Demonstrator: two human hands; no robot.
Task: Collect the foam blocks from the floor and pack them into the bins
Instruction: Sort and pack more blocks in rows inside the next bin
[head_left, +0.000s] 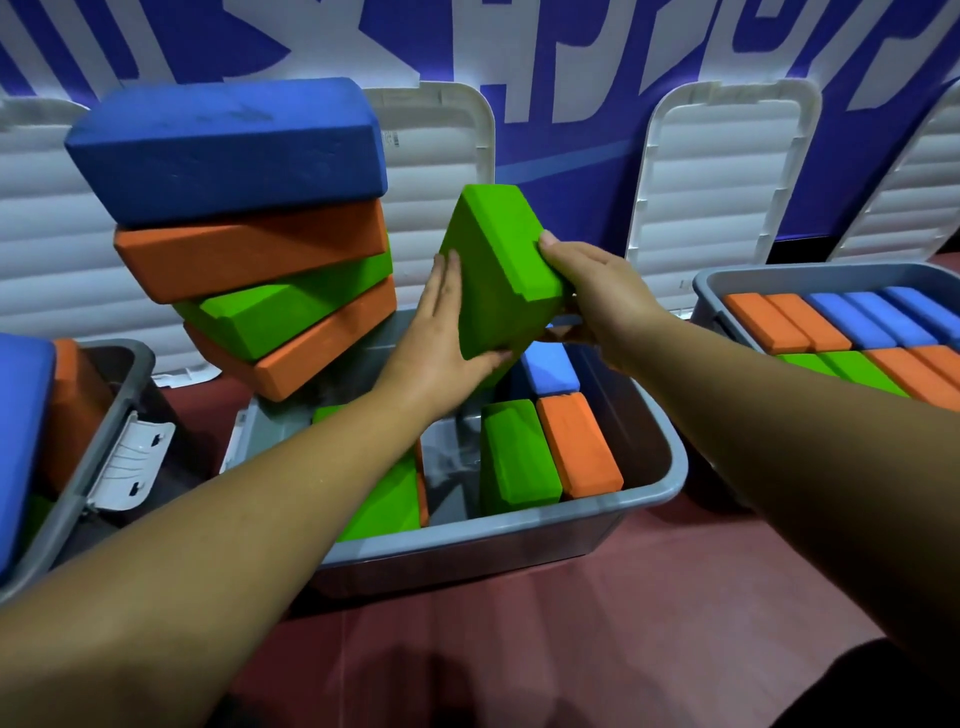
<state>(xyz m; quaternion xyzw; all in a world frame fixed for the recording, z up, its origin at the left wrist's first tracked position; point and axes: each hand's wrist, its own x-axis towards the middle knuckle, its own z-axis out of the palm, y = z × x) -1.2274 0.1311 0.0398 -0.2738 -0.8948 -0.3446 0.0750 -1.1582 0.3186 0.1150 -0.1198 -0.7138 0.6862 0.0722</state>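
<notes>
Green block (496, 280) — between left grip (441, 332), right grip (592, 291).

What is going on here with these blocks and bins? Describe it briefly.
A person holds a green foam block over the middle bin. The left hand lies flat against its side, while the right hand grips its upper edge. The bin already holds green, orange and blue blocks, with room left. A leaning stack of four blocks rests on its back left corner.
</notes>
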